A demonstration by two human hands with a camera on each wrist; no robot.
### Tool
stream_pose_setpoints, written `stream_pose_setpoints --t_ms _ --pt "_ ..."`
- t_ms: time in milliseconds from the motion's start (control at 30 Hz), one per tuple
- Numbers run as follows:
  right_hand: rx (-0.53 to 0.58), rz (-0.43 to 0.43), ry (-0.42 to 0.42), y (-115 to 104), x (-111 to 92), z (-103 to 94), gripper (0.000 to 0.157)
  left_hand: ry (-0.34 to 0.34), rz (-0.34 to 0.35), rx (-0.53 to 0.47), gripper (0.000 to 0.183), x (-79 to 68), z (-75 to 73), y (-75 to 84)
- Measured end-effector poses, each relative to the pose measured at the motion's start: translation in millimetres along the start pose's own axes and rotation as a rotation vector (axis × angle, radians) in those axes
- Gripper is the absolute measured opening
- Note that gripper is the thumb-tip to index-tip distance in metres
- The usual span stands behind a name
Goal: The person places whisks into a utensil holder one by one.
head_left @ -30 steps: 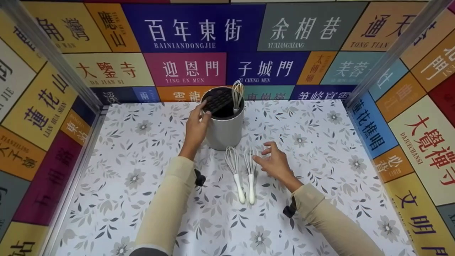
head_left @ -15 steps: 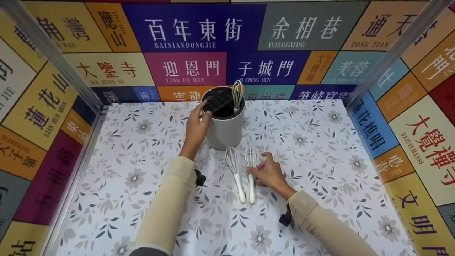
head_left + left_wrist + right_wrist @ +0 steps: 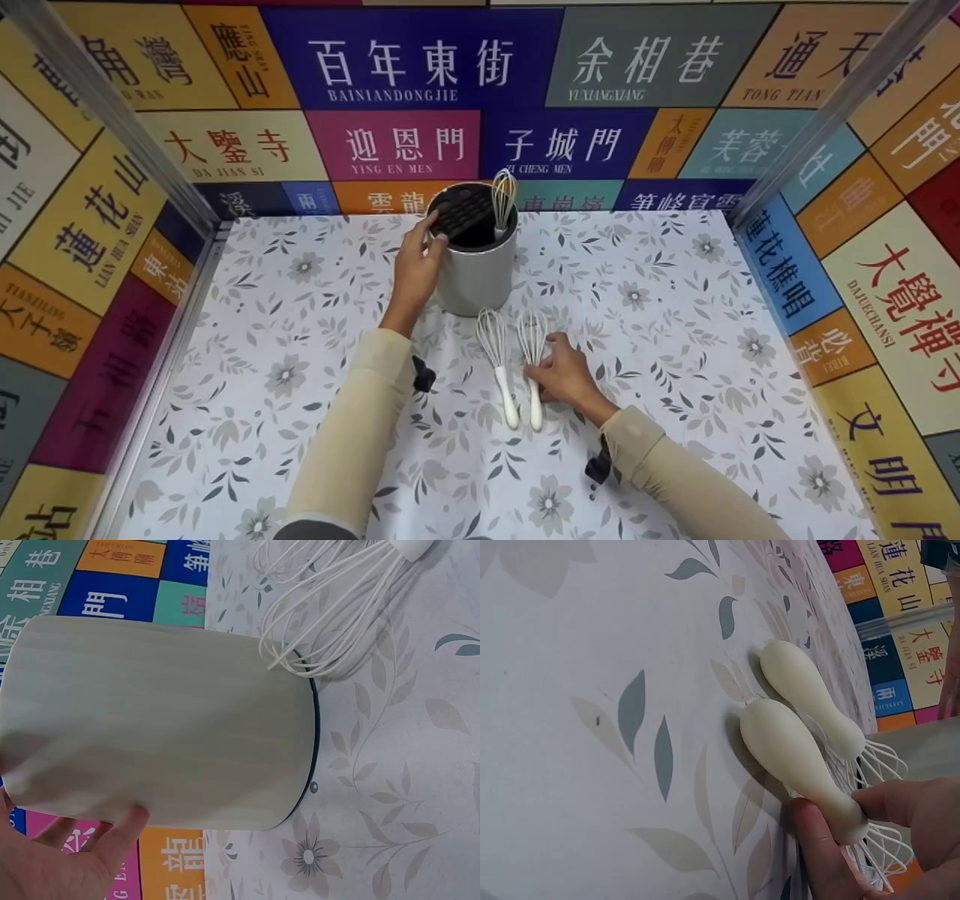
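My left hand [image 3: 416, 266] grips the left side of a grey utensil holder [image 3: 480, 281] at its rim; in the left wrist view a fingertip presses its wall [image 3: 157, 727]. A dark, knobbly piece [image 3: 461, 211] shows in the holder's mouth, beside an upright whisk [image 3: 504, 191]. In front of the holder lie two white whisks side by side, wires toward it. My right hand [image 3: 568, 373] pinches the right whisk [image 3: 535, 409] at the neck, where handle meets wires. In the right wrist view, thumb and finger close on that handle [image 3: 787, 746], while the other whisk [image 3: 802, 686] lies alongside.
A white floral cloth [image 3: 300, 420] covers the table. Panels with large printed characters [image 3: 405, 60] stand at the back and both sides, with metal posts [image 3: 810, 112] at the corners. The holder stands near the back panel.
My right hand has come down and toward me from beside the wires to the right whisk's neck, and its fingers have closed there. The left hand has stayed on the holder.
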State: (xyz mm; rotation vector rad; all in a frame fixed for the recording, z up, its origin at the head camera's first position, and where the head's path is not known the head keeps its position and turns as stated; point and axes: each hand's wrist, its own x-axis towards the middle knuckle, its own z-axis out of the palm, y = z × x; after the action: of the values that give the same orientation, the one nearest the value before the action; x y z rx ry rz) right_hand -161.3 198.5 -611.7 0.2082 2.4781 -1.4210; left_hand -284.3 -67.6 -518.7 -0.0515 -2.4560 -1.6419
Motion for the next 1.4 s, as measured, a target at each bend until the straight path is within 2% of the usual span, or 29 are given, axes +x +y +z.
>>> stream_pose_setpoints --t_ms 300,600,767,967,1267,1400 --pt "-0.004 0.016 0.004 -3.0 -0.9 -3.4 0.072 0.007 0.011 0.000 0.047 0.6 0.6 -0.7" --pt "-0.068 -0.044 0.049 -16.3 0.5 -11.1 0.071 0.018 0.016 -0.002 0.047 0.5 1.4 0.2" --pt "-0.004 -0.041 0.019 -24.9 1.2 -16.7 0.071 0.010 0.019 -0.012 0.047 0.5 1.2 0.1" --pt "0.087 -0.055 0.021 -37.7 4.9 -21.4 0.067 0.003 0.009 -0.002 0.048 -0.4 0.2 1.0" --pt "0.143 -0.087 0.020 -65.3 10.7 -36.4 0.069 0.005 0.005 -0.016 0.047 -0.8 -0.4 -0.6" --pt "0.139 -0.127 0.032 -80.2 12.6 -44.4 0.070 0.009 0.008 -0.006 0.047 0.1 -0.1 -1.3"
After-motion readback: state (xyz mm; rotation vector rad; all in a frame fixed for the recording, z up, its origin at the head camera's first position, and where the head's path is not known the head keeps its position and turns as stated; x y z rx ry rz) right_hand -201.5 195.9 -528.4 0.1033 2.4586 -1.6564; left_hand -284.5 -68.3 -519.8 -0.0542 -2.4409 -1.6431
